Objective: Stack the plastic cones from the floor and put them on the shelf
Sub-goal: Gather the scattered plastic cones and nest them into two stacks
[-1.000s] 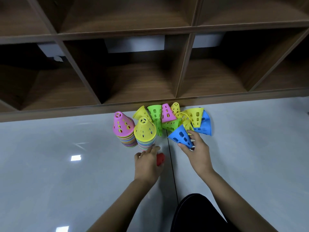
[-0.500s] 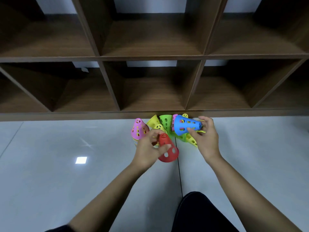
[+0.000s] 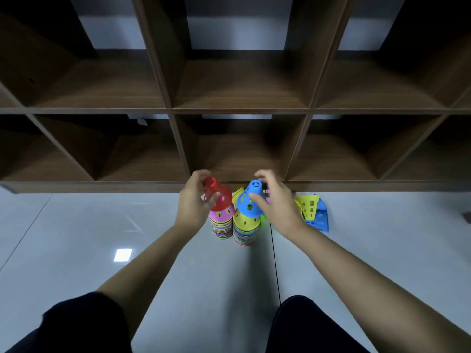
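Tip of red cone [image 3: 219, 200] leans left, blue cone [image 3: 251, 202] upright.

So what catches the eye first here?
Two bright cones held in the middle: the left hand grips a red cone above the pink-topped stack, the right hand a blue cone over the yellow-topped stack. Behind them stands a dark wooden shelf, and loose cones lie on the floor to the right.
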